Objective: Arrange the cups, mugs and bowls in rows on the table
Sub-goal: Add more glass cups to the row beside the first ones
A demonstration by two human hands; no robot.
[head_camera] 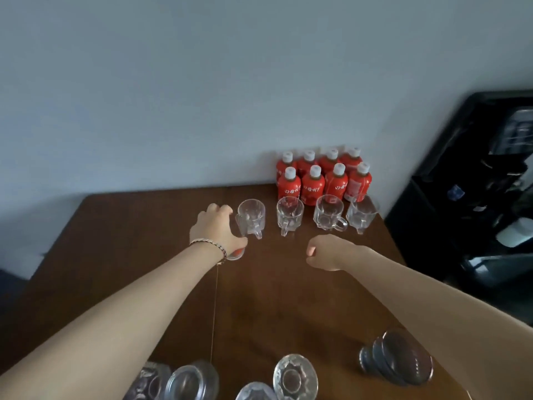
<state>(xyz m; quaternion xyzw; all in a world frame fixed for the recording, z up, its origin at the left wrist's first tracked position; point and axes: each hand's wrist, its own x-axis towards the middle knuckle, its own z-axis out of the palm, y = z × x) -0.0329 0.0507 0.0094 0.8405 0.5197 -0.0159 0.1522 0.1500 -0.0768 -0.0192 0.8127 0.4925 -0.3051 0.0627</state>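
Observation:
Several clear glass mugs stand in a row at the back of the brown table (pixel 144 241); the leftmost mug (pixel 251 216) has its handle toward me. My left hand (pixel 215 229) is just left of that mug, closed from above around another clear glass cup (pixel 236 254), of which only the base shows under my palm. My right hand (pixel 326 252) hovers over the table in front of the row, its fingers curled into a loose fist with nothing in it. More clear glass bowls and cups (pixel 295 376) lie at the near edge.
Several red bottles (pixel 313 186) with white caps stand against the wall behind the mugs. A stack of dark glass bowls (pixel 399 360) sits near the front right corner. A black water dispenser (pixel 476 183) stands to the right of the table.

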